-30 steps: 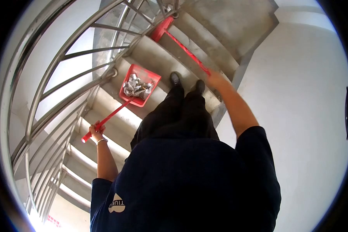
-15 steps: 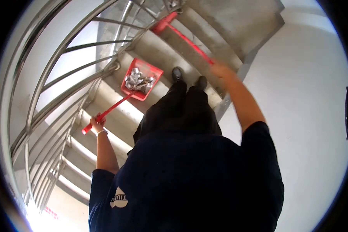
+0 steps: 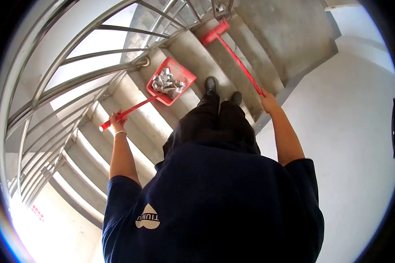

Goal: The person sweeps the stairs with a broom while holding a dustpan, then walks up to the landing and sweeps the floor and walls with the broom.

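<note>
My left hand (image 3: 117, 121) is closed around the red handle of a long-handled dustpan (image 3: 186, 75), near the handle's end. The pan hangs over or rests on the steps to the left of my feet; which of the two I cannot tell. In it lies a heap of crumpled paper scraps (image 3: 166, 83). My right hand (image 3: 269, 101) grips the end of a red broom (image 3: 239, 62). The broom's head (image 3: 216, 32), slightly blurred, is on a step near the railing side, ahead of my feet.
Concrete stairs (image 3: 186, 48) run down to the lower left and meet a landing (image 3: 289, 39) at the top. A metal railing (image 3: 74, 87) curves along the left. A white wall (image 3: 338, 131) borders the right. My dark shoes (image 3: 210, 84) stand on the steps.
The broom head has swung right, away from the railing, and my right hand has moved slightly right and down. The whole view has shifted a little; the dustpan stays in my left hand.
</note>
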### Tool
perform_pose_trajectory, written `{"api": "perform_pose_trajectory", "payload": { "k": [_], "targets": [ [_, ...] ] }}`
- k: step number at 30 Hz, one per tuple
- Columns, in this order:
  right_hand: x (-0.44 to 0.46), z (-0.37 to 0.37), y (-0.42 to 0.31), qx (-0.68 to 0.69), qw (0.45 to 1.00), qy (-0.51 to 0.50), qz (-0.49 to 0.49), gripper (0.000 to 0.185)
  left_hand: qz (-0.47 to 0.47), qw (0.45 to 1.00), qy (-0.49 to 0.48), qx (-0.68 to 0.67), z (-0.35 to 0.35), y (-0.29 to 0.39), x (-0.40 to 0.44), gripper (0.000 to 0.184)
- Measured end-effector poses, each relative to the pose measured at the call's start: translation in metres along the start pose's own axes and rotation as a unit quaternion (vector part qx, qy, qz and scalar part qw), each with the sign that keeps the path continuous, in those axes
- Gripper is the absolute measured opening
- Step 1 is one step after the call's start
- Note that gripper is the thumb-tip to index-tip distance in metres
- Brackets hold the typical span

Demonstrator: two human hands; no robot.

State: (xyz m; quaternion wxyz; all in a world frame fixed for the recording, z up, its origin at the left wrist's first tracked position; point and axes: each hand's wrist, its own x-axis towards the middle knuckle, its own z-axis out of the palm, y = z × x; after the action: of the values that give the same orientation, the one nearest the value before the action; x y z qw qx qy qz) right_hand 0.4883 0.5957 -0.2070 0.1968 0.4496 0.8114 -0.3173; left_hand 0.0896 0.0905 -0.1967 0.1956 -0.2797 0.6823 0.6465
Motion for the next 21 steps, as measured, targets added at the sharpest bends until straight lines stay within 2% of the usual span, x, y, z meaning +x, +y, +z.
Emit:
{"api": "perform_pose_trajectory", "payload": {
  "k": [1,3,5,7,9,12,13,14,16,21],
  "targets": [
    [-0.022,-0.023,-0.014,0.039,0.994,-0.054,0.085,0.035,0.002,1.0,0.002,-0.006,-0.001,-0.002,0.001,0.017],
    [-0.055,-0.055,-0.02,0.066,0.977,-0.118,0.165,0.036,-0.003,1.0,-0.008,0.011,-0.007,-0.006,0.0,0.019],
    [-0.098,-0.053,0.012,0.034,0.987,-0.104,0.122,0.038,0.009,1.0,-0.022,0.006,-0.006,-0.008,-0.005,0.019],
    [-0.158,-0.077,-0.018,0.138,0.955,-0.114,0.237,0.039,0.021,0.999,-0.038,0.002,-0.001,-0.005,-0.01,0.019],
    [-0.205,-0.086,-0.016,0.221,0.926,-0.12,0.282,0.039,0.017,0.999,-0.027,0.001,0.006,-0.001,-0.013,0.025],
    [-0.29,-0.082,-0.049,0.319,0.877,-0.11,0.343,0.04,0.038,0.997,-0.065,-0.01,-0.012,-0.007,0.008,0.024],
    [-0.318,-0.077,-0.066,0.354,0.857,-0.107,0.359,0.041,0.059,0.995,-0.075,-0.016,-0.018,-0.006,0.013,0.024],
    [-0.345,-0.068,-0.083,0.366,0.85,-0.102,0.365,0.041,0.042,0.994,-0.1,-0.003,-0.027,-0.003,0.021,0.022],
    [-0.422,-0.044,-0.154,0.378,0.849,-0.071,0.363,0.041,0.044,0.99,-0.136,-0.015,-0.057,0.015,0.023,0.022],
    [-0.47,-0.016,-0.231,0.385,0.859,-0.063,0.33,0.042,0.055,0.977,-0.204,0.029,-0.059,0.001,0.039,0.018]
  ]
}}
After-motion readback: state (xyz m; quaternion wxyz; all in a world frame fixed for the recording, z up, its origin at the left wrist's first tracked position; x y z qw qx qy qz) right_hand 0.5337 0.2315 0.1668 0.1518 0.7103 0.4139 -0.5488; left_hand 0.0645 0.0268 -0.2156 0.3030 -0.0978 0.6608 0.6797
